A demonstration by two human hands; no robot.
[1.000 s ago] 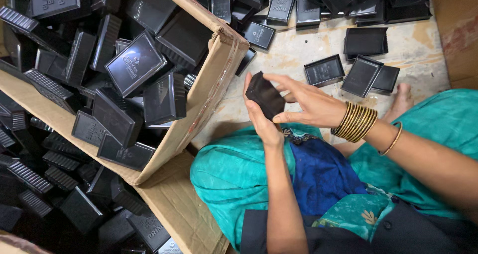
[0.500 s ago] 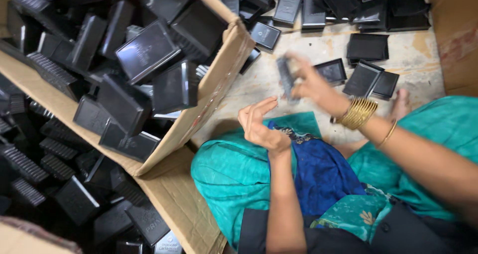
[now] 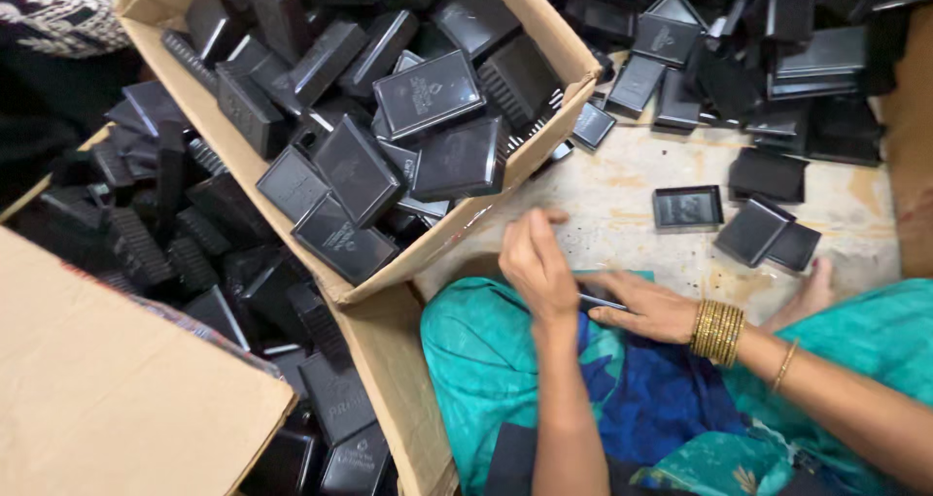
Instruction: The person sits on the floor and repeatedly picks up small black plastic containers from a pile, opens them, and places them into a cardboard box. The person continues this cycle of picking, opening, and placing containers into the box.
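Note:
My left hand hovers over my lap by the near wall of a tilted cardboard box, fingers loosely spread and holding nothing I can see. My right hand, with gold bangles on the wrist, rests on my teal-clad knee. It pinches a thin, flat black piece that points toward my left hand. The box is full of several black plastic cases. An open black tray lies on the floor just beyond my hands.
More black cases lie in a heap at the far right and spill over the floor at the left. A second cardboard flap covers the lower left. My bare foot rests by two loose lids.
My hands, together on a black piece a second ago, parted. The right hand reached out toward the floor pile and has come back to my lap. The view shifted left.

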